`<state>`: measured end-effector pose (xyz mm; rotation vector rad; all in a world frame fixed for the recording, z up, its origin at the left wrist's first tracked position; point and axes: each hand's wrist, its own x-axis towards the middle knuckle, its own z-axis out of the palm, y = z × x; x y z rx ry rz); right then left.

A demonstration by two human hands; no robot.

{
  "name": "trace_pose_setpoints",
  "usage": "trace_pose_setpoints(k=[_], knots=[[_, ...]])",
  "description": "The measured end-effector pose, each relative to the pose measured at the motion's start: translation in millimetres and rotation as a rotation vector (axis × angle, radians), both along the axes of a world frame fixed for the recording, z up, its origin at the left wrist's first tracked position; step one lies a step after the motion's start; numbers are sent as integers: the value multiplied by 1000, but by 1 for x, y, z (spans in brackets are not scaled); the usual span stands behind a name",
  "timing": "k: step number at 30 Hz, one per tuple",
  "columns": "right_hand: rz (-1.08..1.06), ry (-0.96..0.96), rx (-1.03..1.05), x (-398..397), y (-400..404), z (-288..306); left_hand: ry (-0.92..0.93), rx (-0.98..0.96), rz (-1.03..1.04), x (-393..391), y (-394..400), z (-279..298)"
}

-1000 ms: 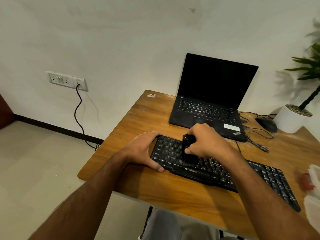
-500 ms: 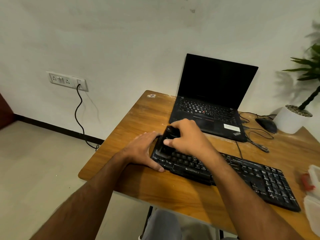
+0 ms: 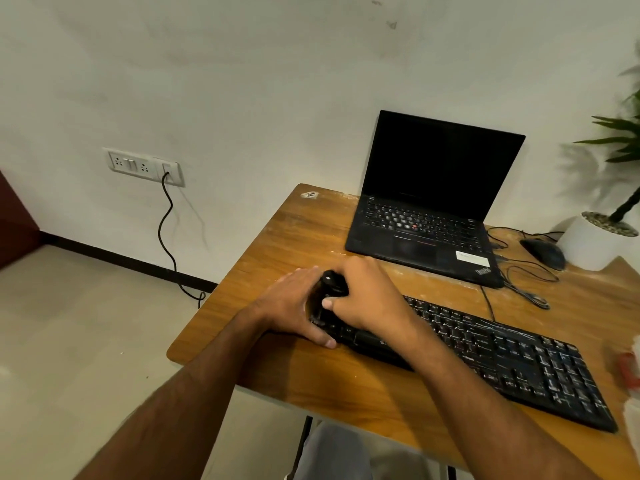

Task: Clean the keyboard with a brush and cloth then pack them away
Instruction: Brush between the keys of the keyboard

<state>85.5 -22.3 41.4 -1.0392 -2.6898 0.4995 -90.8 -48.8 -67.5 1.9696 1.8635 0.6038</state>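
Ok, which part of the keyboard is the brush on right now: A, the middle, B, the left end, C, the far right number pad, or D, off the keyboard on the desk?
B: the right hand holds the brush on the keyboard's left end, beside the left hand.

Dim, soft light — blurred edges

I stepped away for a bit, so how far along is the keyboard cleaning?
Nothing looks finished. In hand: the right hand grips the brush at the left end of the keyboard, which the left hand steadies. Left: wiping with a cloth, not clearly visible, and packing away.
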Motion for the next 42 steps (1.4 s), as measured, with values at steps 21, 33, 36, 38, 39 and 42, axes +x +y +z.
trace_pose_setpoints(k=[21, 33, 36, 38, 39, 42], knots=[[-63, -8, -66, -22, 16, 3, -17, 35, 14, 0, 0, 2], [-91, -169, -64, 18, 26, 13, -29, -12, 1, -1, 1, 0], [-94, -71, -106, 11, 22, 11, -40, -6, 0, -1, 1, -1], [-112, -15, -130, 7, 17, 3, -39, -6, -5, -2, 1, -2], [-130, 5, -127, 6, 17, 0, -39, -8, -8, -2, 2, -3], [-231, 86, -99, 16, 25, -3, -44, -5, -16, -2, 1, -2]])
